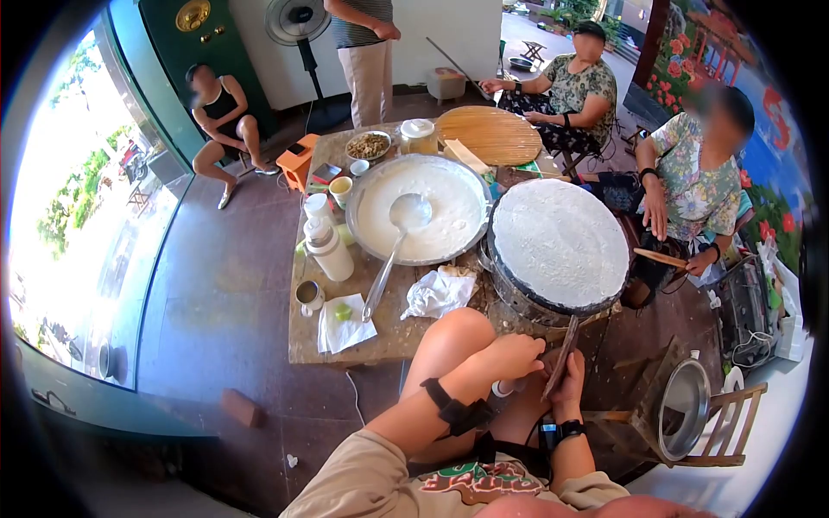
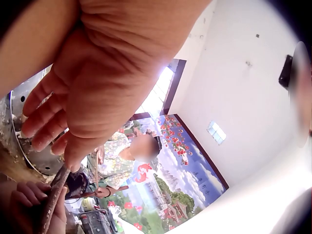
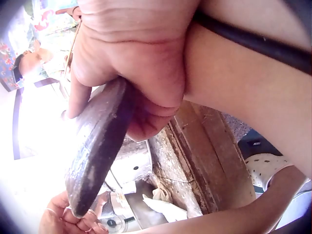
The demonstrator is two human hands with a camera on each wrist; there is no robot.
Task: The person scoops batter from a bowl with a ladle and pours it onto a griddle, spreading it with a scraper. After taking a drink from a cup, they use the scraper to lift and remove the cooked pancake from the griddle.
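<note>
A long dark wooden blade [image 1: 561, 358] is gripped by my right hand [image 1: 567, 380] above my knees. In the right wrist view, my right hand [image 3: 141, 63] curls round the thick end of the blade [image 3: 100, 141]. My left hand [image 1: 516, 356] is beside it, fingers loosely bent; in the left wrist view, a digit of my left hand [image 2: 107, 83] appears to meet the blade's end [image 2: 58, 185]. Just ahead, a round griddle carries a white batter sheet [image 1: 560, 242]. A wide basin of batter [image 1: 363, 198] has a metal ladle [image 1: 389, 268] lying in it.
The wooden table [image 1: 302, 345] also bears a white bottle [image 1: 330, 250], a metal mug [image 1: 308, 295], crumpled paper [image 1: 439, 293], a bowl of filling [image 1: 369, 146] and a round woven mat [image 1: 489, 135]. A metal basin [image 1: 685, 408] stands at right. Several people are around the table.
</note>
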